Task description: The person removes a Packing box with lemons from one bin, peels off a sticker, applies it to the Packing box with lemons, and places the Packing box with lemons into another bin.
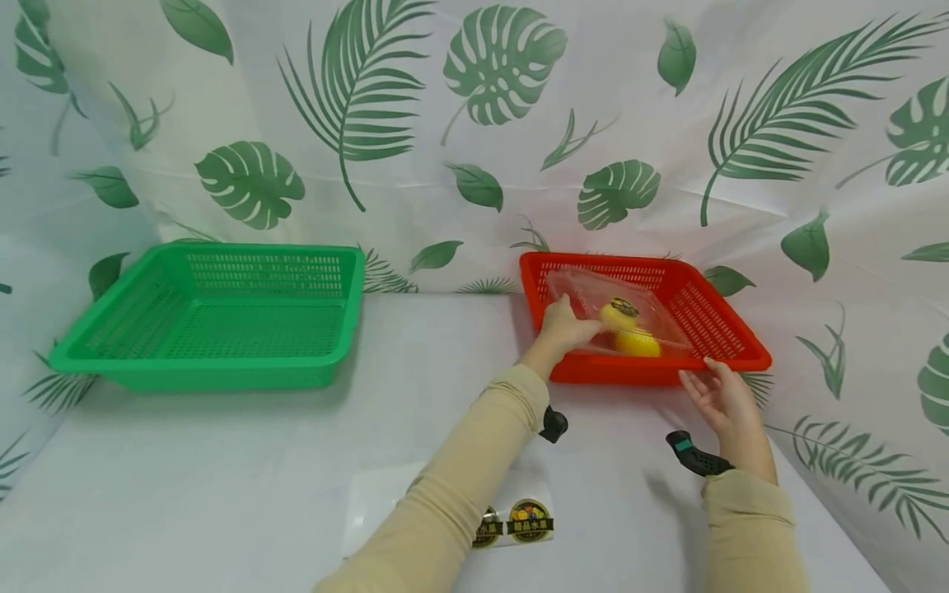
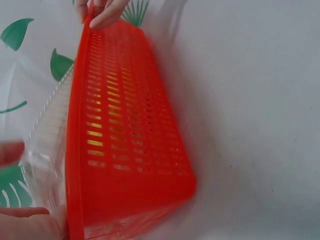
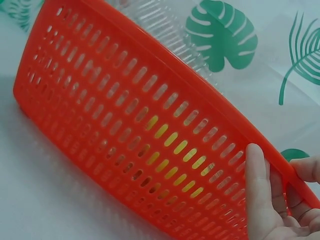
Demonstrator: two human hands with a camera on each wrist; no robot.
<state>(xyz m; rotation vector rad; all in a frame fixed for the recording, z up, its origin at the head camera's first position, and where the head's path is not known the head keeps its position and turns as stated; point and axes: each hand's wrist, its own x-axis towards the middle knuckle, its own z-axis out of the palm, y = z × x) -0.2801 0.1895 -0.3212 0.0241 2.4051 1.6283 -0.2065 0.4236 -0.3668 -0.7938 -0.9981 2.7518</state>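
Observation:
A clear plastic box (image 1: 667, 325) lies tilted in the red basket (image 1: 730, 333), its near part behind the front wall. Yellow round fruits (image 1: 638, 343) show through it, and a dark round sticker (image 1: 624, 307) overlaps the upper one. My left hand (image 1: 567, 329) reaches over the basket's front left rim to the box's left end, thumb and fingers spread. In the left wrist view, a blurred fingertip (image 2: 11, 152) stands apart from the box. My right hand (image 3: 280, 200) grips the basket's rim near the front right corner, fingers against the outer wall and thumb over the rim.
A green basket (image 1: 245, 329) with nothing in it stands at the left. A sheet of round stickers (image 1: 530, 520) lies on the white table (image 1: 222, 486) in front, partly under the left sleeve (image 1: 460, 486). A leaf-printed cloth (image 1: 415, 107) hangs behind the baskets.

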